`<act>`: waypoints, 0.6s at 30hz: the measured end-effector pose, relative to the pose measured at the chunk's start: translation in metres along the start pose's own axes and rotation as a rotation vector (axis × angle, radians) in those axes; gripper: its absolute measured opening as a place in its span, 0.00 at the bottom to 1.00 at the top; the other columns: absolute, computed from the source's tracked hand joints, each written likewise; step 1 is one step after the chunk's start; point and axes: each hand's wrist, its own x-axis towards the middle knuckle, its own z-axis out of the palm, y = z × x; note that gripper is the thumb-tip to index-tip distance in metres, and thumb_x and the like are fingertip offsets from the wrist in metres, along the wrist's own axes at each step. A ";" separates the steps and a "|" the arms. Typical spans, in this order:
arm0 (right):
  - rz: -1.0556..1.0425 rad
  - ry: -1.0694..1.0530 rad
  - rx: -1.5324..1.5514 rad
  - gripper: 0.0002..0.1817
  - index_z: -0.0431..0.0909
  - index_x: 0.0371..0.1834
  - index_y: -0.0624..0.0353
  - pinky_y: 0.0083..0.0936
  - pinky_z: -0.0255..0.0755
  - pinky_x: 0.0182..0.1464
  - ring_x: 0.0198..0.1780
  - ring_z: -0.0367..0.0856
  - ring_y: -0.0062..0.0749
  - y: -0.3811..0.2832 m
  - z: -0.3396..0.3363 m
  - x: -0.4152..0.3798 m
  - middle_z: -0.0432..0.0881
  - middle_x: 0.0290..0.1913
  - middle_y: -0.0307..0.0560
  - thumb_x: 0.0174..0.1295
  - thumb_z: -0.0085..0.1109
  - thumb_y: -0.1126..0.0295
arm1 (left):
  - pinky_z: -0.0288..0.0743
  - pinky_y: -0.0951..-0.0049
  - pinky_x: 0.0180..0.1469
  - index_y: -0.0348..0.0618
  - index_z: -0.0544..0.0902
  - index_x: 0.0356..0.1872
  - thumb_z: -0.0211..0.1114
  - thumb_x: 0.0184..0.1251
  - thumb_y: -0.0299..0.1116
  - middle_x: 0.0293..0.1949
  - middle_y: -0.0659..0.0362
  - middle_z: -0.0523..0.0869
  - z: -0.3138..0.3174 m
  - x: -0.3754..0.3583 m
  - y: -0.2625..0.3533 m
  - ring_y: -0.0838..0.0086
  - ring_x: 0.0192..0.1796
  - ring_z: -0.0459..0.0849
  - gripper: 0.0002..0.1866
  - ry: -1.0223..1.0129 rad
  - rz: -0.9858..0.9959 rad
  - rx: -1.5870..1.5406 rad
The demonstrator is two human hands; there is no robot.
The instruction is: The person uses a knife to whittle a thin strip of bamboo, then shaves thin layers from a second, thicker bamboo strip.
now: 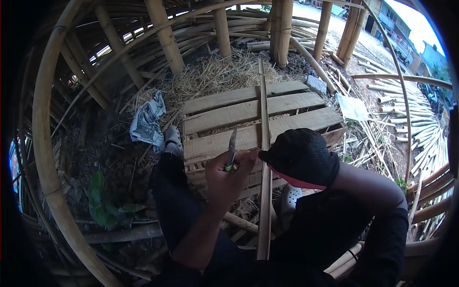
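Note:
My left hand (229, 174) is bare and closed around a knife (232, 149) with a green handle, its blade pointing up and away from me. My right hand (303, 155), in a black glove with a red inner side, is closed close beside the left thumb. Its fingertips cover part of a long split bamboo strip (264, 107). A small tan bit shows between the hands, but what the gloved fingers pinch is hidden. The strip runs from beyond the slatted wooden pallet (210, 125) back towards my lap.
Upright bamboo poles (165, 36) and a curved pole (43, 143) surround me. Straw (210, 71) lies behind the pallet. A crumpled printed sheet (148, 122) lies left, a white sheet (353, 107) right. Cut bamboo poles (399, 107) are spread at the right. My shoe (173, 139) stands beside the pallet.

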 end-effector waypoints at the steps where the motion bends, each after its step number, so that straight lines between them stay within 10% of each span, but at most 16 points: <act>1: -0.009 -0.005 0.025 0.06 0.88 0.35 0.53 0.37 0.74 0.29 0.27 0.81 0.43 0.001 -0.003 0.001 0.81 0.26 0.46 0.59 0.66 0.65 | 0.57 0.86 0.23 0.38 0.88 0.38 0.74 0.65 0.31 0.21 0.69 0.80 -0.003 0.000 0.004 0.93 0.22 0.71 0.07 -0.019 -0.009 0.031; 5: 0.078 -0.006 0.185 0.07 0.89 0.36 0.52 0.36 0.76 0.32 0.31 0.84 0.42 0.006 0.001 -0.001 0.84 0.30 0.45 0.60 0.68 0.63 | 0.67 0.85 0.28 0.35 0.88 0.41 0.70 0.69 0.34 0.24 0.65 0.85 -0.008 0.004 0.003 0.89 0.25 0.77 0.11 -0.048 0.172 0.155; 18: -0.299 0.114 -0.162 0.12 0.88 0.41 0.50 0.33 0.73 0.31 0.31 0.82 0.35 0.016 0.003 0.010 0.84 0.32 0.38 0.54 0.72 0.63 | 0.68 0.73 0.30 0.43 0.81 0.39 0.67 0.71 0.45 0.31 0.60 0.80 -0.032 0.007 -0.011 0.71 0.36 0.79 0.14 -0.483 -0.570 -0.526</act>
